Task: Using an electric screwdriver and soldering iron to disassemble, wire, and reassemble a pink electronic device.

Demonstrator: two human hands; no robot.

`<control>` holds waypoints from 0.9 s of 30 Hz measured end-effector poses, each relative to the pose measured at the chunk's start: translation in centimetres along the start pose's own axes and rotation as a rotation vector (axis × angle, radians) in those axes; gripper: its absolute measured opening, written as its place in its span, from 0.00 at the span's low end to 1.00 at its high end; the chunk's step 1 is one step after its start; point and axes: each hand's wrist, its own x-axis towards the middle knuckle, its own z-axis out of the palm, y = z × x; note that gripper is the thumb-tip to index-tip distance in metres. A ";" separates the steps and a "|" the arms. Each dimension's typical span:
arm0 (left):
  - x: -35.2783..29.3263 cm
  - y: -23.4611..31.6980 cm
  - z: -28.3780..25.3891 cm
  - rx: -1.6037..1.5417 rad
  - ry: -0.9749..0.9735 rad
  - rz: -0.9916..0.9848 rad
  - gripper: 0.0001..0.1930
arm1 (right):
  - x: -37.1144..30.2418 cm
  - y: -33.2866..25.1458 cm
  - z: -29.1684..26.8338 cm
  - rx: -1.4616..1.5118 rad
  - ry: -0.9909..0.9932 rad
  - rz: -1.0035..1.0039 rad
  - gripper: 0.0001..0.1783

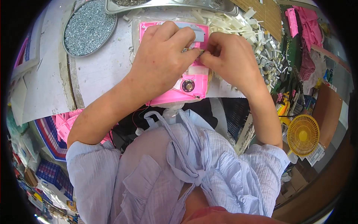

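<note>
- In the head view, your pink casing (175, 96) lies open at the counter's (99, 76) near edge, probably to keep its inside within easy reach.
- Your left hand (164, 56) and right hand (231, 59) meet over it, fingers bunched around a small dark piece (201, 52); you can't tell whether either clamps it.
- Silvery screws (89, 30) sit far left, white parts (266, 46) right, likely for quick picking.
- The casing shows a round, dark-rimmed part (188, 86) and a grey panel (198, 34).
</note>
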 end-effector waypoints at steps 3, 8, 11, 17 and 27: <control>-0.2 0.0 0.1 0.002 0.010 0.007 0.11 | -0.4 -0.2 0.1 -0.185 0.091 -0.163 0.12; 0.1 0.1 -0.1 -0.029 0.015 0.008 0.11 | -1.4 3.5 0.3 0.716 -0.054 0.245 0.13; 0.1 0.1 0.0 -0.009 -0.002 0.009 0.10 | -1.5 3.3 1.4 0.814 -0.035 0.310 0.12; 0.2 0.1 -0.2 -0.017 -0.016 0.005 0.11 | -1.5 3.2 1.5 0.811 -0.043 0.298 0.12; 0.3 0.1 -0.5 -0.017 -0.039 0.005 0.12 | -1.6 2.7 2.2 0.624 0.043 0.244 0.12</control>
